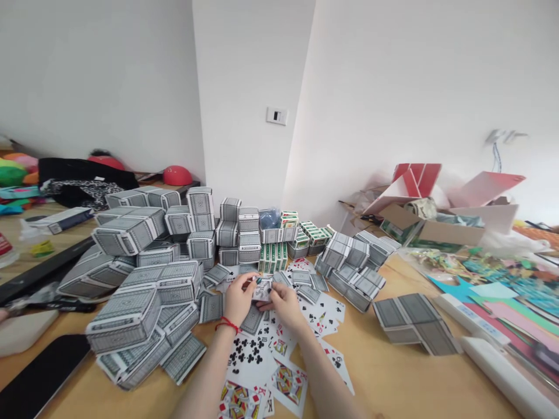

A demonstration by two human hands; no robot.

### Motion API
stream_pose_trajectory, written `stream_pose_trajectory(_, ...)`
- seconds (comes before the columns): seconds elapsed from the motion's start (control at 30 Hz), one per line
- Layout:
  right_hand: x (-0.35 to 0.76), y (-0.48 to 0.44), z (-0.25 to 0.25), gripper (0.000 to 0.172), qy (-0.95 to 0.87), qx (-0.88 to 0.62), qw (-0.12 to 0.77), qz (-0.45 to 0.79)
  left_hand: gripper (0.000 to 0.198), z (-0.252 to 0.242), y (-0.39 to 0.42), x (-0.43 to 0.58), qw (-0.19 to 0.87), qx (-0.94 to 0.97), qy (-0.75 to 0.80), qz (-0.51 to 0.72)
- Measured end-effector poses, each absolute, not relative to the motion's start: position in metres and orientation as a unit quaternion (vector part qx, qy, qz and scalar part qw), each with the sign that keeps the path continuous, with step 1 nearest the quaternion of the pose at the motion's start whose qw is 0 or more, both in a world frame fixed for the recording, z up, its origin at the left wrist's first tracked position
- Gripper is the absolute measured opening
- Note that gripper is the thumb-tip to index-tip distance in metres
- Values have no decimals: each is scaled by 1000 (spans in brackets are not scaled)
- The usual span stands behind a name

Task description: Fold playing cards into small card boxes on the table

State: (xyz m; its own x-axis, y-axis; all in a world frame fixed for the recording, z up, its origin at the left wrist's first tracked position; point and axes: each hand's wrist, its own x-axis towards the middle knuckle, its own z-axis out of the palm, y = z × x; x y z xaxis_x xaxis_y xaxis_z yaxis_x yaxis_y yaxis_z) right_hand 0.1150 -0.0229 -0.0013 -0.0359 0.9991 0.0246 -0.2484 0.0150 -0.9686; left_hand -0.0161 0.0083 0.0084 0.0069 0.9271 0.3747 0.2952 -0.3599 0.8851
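Between both hands, a small white playing card (261, 290) with dark print is held up above the table. My left hand (240, 297) pinches its left side; a red string bracelet circles that wrist. Its right side is gripped by my right hand (282, 301), thumb on the front. Whether more than one card is in the fingers I cannot tell. Loose playing cards (248, 355) lie scattered under and around my forearms, some face up, some showing grey backs. Just beyond my fingers stand green and white card boxes (273, 256).
Folded grey card blocks (131, 314) are stacked high at the left, with more blocks (353, 262) at the right. A folded card piece (414, 320) lies further right, near a white power strip (471, 317). A black phone-like slab (43, 375) rests front left; a cardboard box (449, 233) stands back right.
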Motion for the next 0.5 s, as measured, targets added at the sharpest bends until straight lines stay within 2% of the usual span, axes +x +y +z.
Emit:
stream_pose_trajectory(0.17, 117, -26, 4, 19, -344, -338, 585, 651, 24, 10, 11, -17, 394, 598, 465, 521)
stream_pose_trajectory(0.33, 116, -29, 10, 28, -286, -252, 539, 751, 24, 11, 8, -10, 454, 574, 443, 518)
stream_pose_trajectory(0.5, 119, -29, 9, 26, -261, -234, 541, 765, 24, 7, 5, -4, 497, 566, 418, 507)
